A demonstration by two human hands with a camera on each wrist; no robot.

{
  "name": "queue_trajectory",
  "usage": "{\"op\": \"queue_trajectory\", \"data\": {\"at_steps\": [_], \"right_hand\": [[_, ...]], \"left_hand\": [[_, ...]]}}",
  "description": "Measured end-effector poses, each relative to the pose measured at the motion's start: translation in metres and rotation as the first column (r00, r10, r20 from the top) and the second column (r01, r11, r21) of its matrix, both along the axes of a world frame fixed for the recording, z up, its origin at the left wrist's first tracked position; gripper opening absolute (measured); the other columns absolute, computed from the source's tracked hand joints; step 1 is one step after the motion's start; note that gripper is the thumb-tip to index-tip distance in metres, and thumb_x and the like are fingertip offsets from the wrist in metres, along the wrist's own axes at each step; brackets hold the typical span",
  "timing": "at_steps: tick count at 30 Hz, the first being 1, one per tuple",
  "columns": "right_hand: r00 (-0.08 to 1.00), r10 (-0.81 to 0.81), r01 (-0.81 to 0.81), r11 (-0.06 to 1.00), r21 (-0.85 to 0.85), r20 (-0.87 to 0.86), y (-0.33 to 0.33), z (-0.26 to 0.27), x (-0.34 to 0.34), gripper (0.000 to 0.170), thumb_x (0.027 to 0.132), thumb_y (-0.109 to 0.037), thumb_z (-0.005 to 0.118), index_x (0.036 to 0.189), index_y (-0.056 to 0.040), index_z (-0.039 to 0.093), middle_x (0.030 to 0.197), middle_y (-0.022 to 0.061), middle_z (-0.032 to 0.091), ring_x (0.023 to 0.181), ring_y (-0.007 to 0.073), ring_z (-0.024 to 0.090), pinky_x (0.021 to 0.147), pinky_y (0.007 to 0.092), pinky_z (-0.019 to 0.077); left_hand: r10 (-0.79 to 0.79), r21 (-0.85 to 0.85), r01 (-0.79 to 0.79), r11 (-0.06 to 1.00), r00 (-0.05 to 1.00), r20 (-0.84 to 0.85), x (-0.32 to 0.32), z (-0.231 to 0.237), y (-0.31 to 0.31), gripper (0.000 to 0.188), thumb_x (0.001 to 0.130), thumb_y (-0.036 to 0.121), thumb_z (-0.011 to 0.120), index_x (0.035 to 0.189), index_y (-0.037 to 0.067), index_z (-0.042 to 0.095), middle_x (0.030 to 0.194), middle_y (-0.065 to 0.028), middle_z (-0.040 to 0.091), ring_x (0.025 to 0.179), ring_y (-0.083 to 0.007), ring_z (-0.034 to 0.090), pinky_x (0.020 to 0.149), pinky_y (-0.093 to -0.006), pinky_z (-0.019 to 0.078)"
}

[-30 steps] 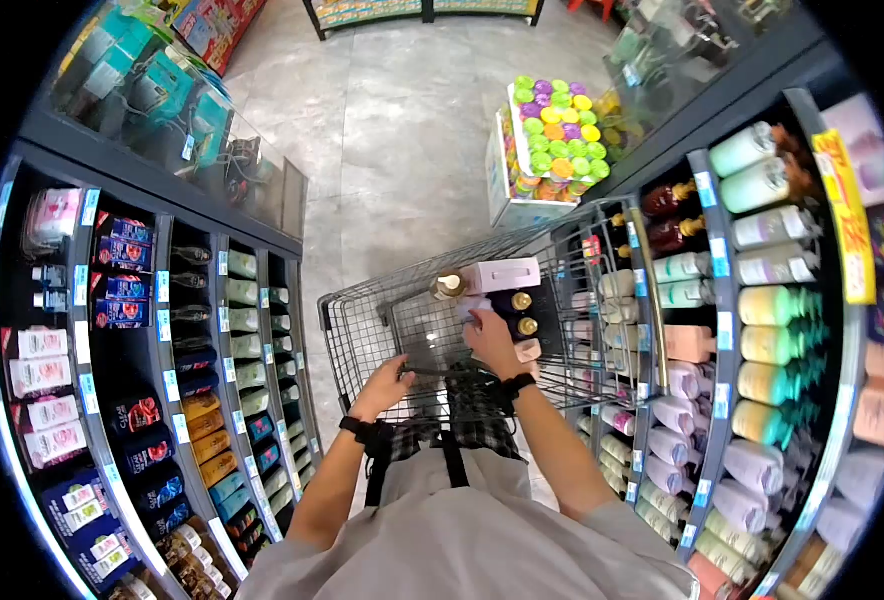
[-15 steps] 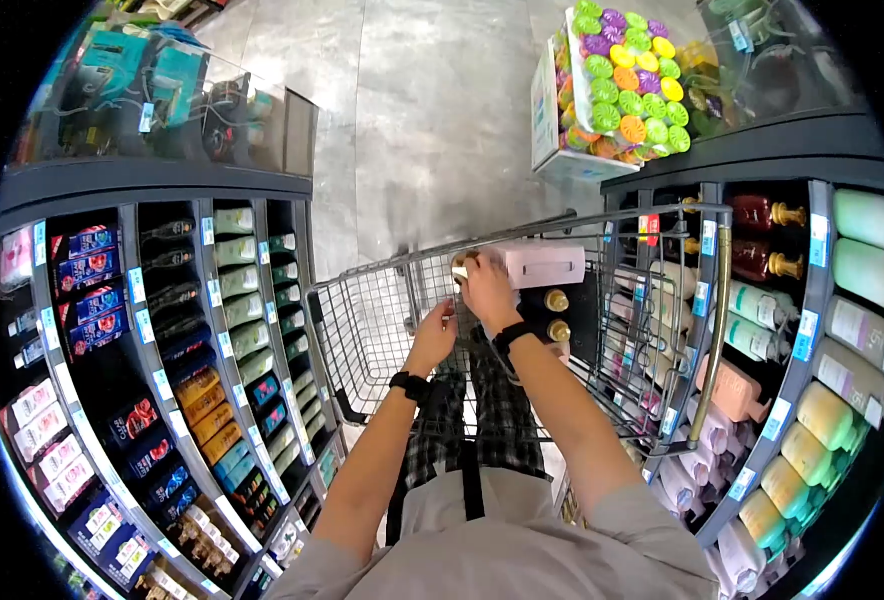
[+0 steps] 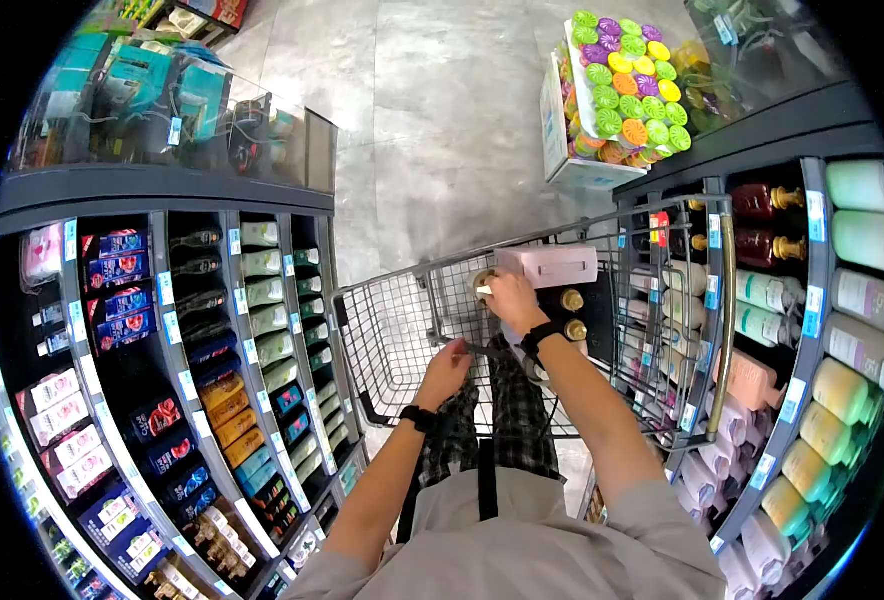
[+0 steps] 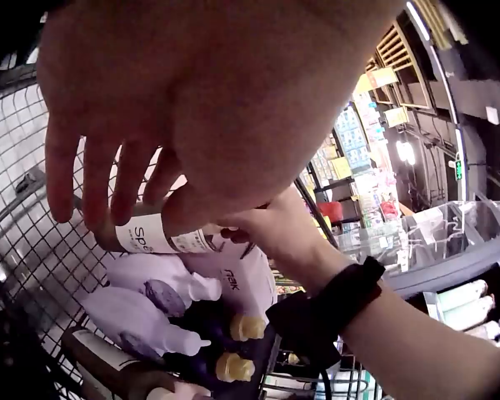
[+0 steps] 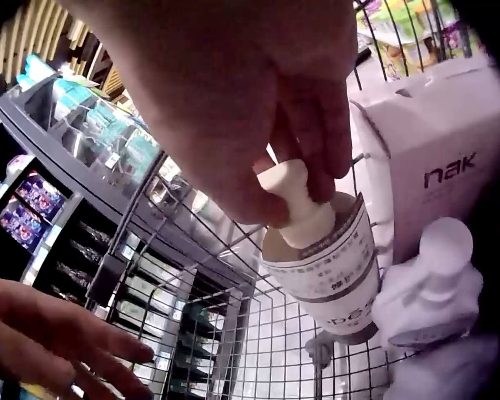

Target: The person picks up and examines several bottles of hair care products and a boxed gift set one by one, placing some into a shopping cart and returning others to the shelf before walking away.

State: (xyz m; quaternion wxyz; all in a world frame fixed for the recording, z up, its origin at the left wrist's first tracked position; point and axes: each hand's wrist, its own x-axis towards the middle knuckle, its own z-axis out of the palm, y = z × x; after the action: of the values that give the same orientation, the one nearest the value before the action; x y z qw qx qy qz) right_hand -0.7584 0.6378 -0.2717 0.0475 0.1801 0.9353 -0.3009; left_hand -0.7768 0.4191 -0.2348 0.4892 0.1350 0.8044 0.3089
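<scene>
My right hand (image 3: 514, 298) grips a pump bottle (image 5: 325, 275) by its cream pump head (image 5: 304, 208). The bottle has a brownish body and a white printed label, and stands over the wire shopping cart (image 3: 392, 335). Beside it is a pale pink box (image 5: 450, 167) marked "nak". My left hand (image 3: 446, 372) hovers above the cart's near side with its fingers loosely extended, nothing in them. In the left wrist view, lilac pump bottles (image 4: 133, 321) and gold-capped bottles (image 4: 235, 367) lie in the cart, with another brown bottle (image 4: 100, 367) lower down.
Shelves of packs and bottles (image 3: 262, 320) line the left side. More pump bottles (image 3: 830, 410) fill the right shelves. Ahead on the grey floor (image 3: 442, 110) stands a display bin of containers with bright lids (image 3: 627, 90). The cart's push bar (image 3: 728, 320) is at the right.
My right hand has gone from the lilac item to the brown bottle's pump head. My left hand has moved right, toward it. The head view has shifted.
</scene>
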Motion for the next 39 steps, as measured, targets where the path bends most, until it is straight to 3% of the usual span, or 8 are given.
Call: {"op": "queue_trajectory", "data": {"at_steps": [7, 10, 15, 19, 21, 25, 29, 39], "right_hand": [[0.971, 0.045, -0.056, 0.998, -0.038, -0.235, -0.034, 0.092, 0.023, 0.020, 0.071, -0.017, 0.074, 0.088, -0.0069, 0.071, 0.090, 0.0117, 0.067, 0.078, 0.0335, 0.066, 0.070, 0.0430, 0.0529], [0.938, 0.081, -0.093, 0.995, -0.018, -0.336, -0.049, 0.159, 0.046, 0.018, 0.069, -0.017, 0.073, 0.084, -0.0073, 0.070, 0.081, 0.0100, 0.062, 0.071, 0.0322, 0.063, 0.064, 0.0418, 0.0511], [0.895, -0.027, -0.003, 0.998, -0.065, -0.445, -0.096, 0.281, 0.085, 0.021, 0.066, -0.011, 0.076, 0.086, -0.0082, 0.072, 0.073, 0.0087, 0.059, 0.065, 0.0301, 0.061, 0.057, 0.0388, 0.0508], [0.874, -0.147, 0.114, 0.989, -0.100, -0.463, -0.131, 0.344, 0.117, 0.026, 0.071, -0.009, 0.080, 0.096, -0.0071, 0.074, 0.081, 0.0100, 0.067, 0.070, 0.0260, 0.066, 0.063, 0.0328, 0.0531], [0.864, -0.345, 0.192, 0.899, -0.392, -0.366, -0.142, 0.355, 0.138, 0.052, 0.078, -0.009, 0.079, 0.125, 0.0004, 0.061, 0.100, 0.0113, 0.071, 0.087, 0.0146, 0.068, 0.077, 0.0297, 0.0542], [0.743, -0.582, 0.334, 0.751, -0.569, -0.331, -0.169, 0.337, 0.195, 0.068, 0.080, -0.017, 0.081, 0.138, 0.0003, 0.050, 0.116, 0.0151, 0.066, 0.102, 0.0173, 0.063, 0.089, 0.0307, 0.0517], [0.771, -0.588, 0.289, 0.665, -0.689, -0.245, -0.217, 0.315, 0.244, 0.084, 0.078, -0.021, 0.084, 0.146, -0.0007, 0.039, 0.134, 0.0154, 0.055, 0.120, 0.0212, 0.056, 0.103, 0.0361, 0.0438], [0.401, -0.829, 0.414, 0.543, -0.731, -0.389, -0.267, 0.339, 0.323, 0.086, 0.072, -0.015, 0.088, 0.143, 0.0019, 0.041, 0.132, 0.0128, 0.058, 0.120, 0.0190, 0.057, 0.103, 0.0343, 0.0463]], "left_hand": [[-0.016, 0.098, 0.022, 0.995, 0.998, -0.065, 0.008, 0.036, -0.018, 0.080, 0.086, 0.030, 0.075, 0.148, 0.000, 0.034, 0.138, -0.0217, 0.050, 0.122, -0.0339, 0.054, 0.097, -0.0427, 0.0483], [0.016, 0.295, 0.124, 0.947, 0.902, -0.431, 0.011, 0.065, -0.022, 0.096, 0.071, 0.022, 0.086, 0.148, 0.002, 0.033, 0.146, -0.0243, 0.040, 0.135, -0.0406, 0.038, 0.110, -0.0461, 0.0366], [0.085, 0.447, 0.321, 0.835, 0.727, -0.681, 0.013, 0.145, -0.039, 0.088, 0.058, 0.022, 0.089, 0.135, 0.004, 0.049, 0.133, -0.0184, 0.056, 0.128, -0.0365, 0.050, 0.104, -0.0452, 0.0403], [0.098, 0.521, 0.370, 0.769, 0.737, -0.668, 0.026, 0.188, -0.065, 0.079, 0.054, 0.027, 0.090, 0.123, 0.005, 0.059, 0.112, -0.0155, 0.068, 0.105, -0.0308, 0.066, 0.090, -0.0412, 0.0512], [0.131, 0.633, 0.220, 0.742, 0.879, -0.459, 0.035, 0.196, -0.076, 0.076, 0.057, 0.031, 0.090, 0.121, 0.004, 0.059, 0.110, -0.0164, 0.068, 0.100, -0.0306, 0.068, 0.086, -0.0407, 0.0539], [0.066, 0.811, 0.003, 0.585, 0.996, -0.051, 0.055, 0.227, -0.078, 0.074, 0.063, 0.028, 0.091, 0.120, -0.002, 0.056, 0.108, -0.0149, 0.070, 0.097, -0.0221, 0.070, 0.084, -0.0357, 0.0558], [-0.067, 0.807, 0.089, 0.584, 0.996, -0.061, 0.078, 0.253, -0.073, 0.072, 0.065, 0.023, 0.089, 0.122, -0.002, 0.054, 0.111, -0.0139, 0.069, 0.100, -0.0197, 0.069, 0.086, -0.0350, 0.0549], [-0.500, 0.883, 0.169, 0.439, 0.862, 0.084, 0.164, 0.311, -0.038, 0.064, 0.075, 0.012, 0.084, 0.126, -0.004, 0.050, 0.122, -0.0139, 0.063, 0.109, -0.0195, 0.064, 0.092, -0.0335, 0.0529]]}}
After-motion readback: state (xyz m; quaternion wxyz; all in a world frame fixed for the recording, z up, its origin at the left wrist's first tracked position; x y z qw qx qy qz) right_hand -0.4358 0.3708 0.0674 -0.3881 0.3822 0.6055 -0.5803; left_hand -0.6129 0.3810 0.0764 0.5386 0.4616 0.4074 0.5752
